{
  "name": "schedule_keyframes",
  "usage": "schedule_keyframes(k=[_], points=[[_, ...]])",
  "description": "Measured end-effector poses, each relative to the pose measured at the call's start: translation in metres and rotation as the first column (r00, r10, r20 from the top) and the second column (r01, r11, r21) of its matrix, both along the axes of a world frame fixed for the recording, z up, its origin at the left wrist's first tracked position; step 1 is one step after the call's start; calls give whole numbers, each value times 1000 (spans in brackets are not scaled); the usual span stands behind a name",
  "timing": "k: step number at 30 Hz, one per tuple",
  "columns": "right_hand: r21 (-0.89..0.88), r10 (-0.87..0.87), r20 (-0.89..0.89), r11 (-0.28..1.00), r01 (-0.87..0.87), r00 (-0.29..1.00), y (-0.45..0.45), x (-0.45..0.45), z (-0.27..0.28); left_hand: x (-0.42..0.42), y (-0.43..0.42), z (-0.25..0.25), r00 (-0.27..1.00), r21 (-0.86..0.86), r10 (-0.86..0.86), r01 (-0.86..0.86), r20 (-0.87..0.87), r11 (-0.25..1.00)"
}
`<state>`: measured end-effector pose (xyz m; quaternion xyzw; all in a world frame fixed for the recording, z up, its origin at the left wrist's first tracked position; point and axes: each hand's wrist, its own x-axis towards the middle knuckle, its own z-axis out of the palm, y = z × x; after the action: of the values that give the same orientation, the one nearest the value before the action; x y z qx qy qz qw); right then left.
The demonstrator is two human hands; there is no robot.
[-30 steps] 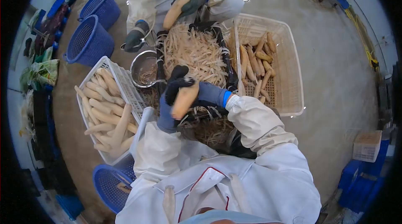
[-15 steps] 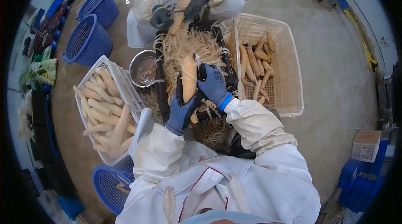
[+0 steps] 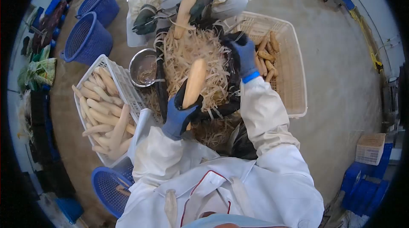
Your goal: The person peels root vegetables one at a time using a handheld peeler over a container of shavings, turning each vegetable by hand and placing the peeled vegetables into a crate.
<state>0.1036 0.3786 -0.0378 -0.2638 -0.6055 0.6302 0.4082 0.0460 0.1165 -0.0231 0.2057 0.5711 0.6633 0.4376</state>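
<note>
My left hand (image 3: 181,111), in a blue and black glove, is closed around the lower part of a long pale root vegetable (image 3: 196,81). The root points up and away from me, over the black-rimmed tub (image 3: 232,100) heaped with peel strips (image 3: 213,87). My right hand (image 3: 243,53), gloved alike, is up at the tub's right side near the white crate, apart from the root. Its fingers are curled around a peeler (image 3: 235,26), of which only a thin metal part shows. Across the tub, a co-worker's dark-gloved hands (image 3: 200,10) are at another pale root (image 3: 184,15).
At left, a white crate (image 3: 138,100) holds several smooth pale roots. The right white crate (image 3: 298,79) holds browner roots (image 3: 267,57). A metal bowl (image 3: 134,68) stands beside the tub. Blue baskets (image 3: 87,40) stand at far left, another blue basket (image 3: 104,189) near me.
My right hand has moved from the root up and right toward the crate edge. My left hand still grips the root, now slightly lower and more tilted. The co-worker's left-side hand has moved outward.
</note>
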Motion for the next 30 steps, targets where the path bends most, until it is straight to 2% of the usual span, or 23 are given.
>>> schedule_keyframes(k=[1, 3, 6, 7, 9, 10, 11, 12, 14, 15, 16, 18, 20, 21, 22, 23, 25, 26, 27, 29, 30], points=[[-83, -18, -3, 996, 18, 1000, 10, 10, 8, 1, -2, 7, 999, 6, -6, 6, -33, 1000], [-181, -10, -199, 983, -27, 980, 8, 15, 7, 0, -3, 4, 998, 32, 20, -18, -53, 999], [-234, 194, -201, 942, -239, 960, -44, 4, 12, -6, -2, -1, 999, -57, -50, 50, -1, 997], [-128, 244, -60, 960, -250, 968, -41, 4, 9, -5, -2, -1, 996, -30, -65, 67, 60, 997], [-175, 65, -48, 982, -72, 997, 4, 0, -35, -3, -7, 7, 980, 22, -107, 105, 170, 994], [-182, -16, -48, 983, 7, 999, 12, -3, -17, -3, -7, 12, 984, 18, -99, 97, 149, 995], [-103, -2, 0, 995, 2, 1000, 11, 15, -2, -3, -8, 17, 988, 12, -92, 91, 125, 996], [-121, 39, -44, 992, -44, 998, 0, 16, 8, -4, -9, 19, 991, 3, -85, 85, 107, 996], [-146, 134, -115, 978, -150, 984, -22, 9, 13, -9, -8, 9, 982, -65, -66, 79, 178, 995], [-20, 242, -116, 969, -246, 963, -38, 1, -7, -11, -6, 4, 975, -99, -57, 80, 215, 992], [40, 304, 25, 951, -305, 952, -74, 2, 8, -9, -6, 5, 969, -86, -47, 70, 243, 994], [-89, 308, -42, 946, -311, 950, -72, -4, 0, -6, -7, 11, 955, -81, -40, 66, 293, 994], [-92, 118, -153, 987, -133, 981, -22, -10, -18, -6, -12, 11, 951, -37, -68, 83, 303, 996], [-92, -47, 109, 994, 57, 993, 6, -8, -24, -8, -12, 12, 949, -6, -79, 85, 304, 996], [-255, 51, -157, 963, -90, 986, 0, 4, 8, -9, -12, 14, 950, -10, -86, 93, 300, 996], [-23, 67, -145, 997, -71, 987, 4, 2, -9, -11, -13, 17, 950, -16, -95, 104, 298, 994], [34, 178, -147, 984, -175, 973, -17, -2, -5, -11, -14, 14, 945, -16, -106, 117, 308, 993], [-142, 268, -186, 945, -296, 945, -36, -5, -1, -12, -14, 9, 942, -11, -109, 118, 316, 993], [52, 292, -46, 956, -290, 955, -33, -8, -11, -11, -14, 6, 939, -15, -109, 121, 327, 993], [-98, 78, 46, 993, -73, 996, 1, -11, -44, -8, -18, 12, 939, -13, -123, 135, 322, 991], [-152, -20, 96, 988, 34, 995, 13, -10, -41, -10, -17, 16, 942, -1, -128, 135, 309, 991]])
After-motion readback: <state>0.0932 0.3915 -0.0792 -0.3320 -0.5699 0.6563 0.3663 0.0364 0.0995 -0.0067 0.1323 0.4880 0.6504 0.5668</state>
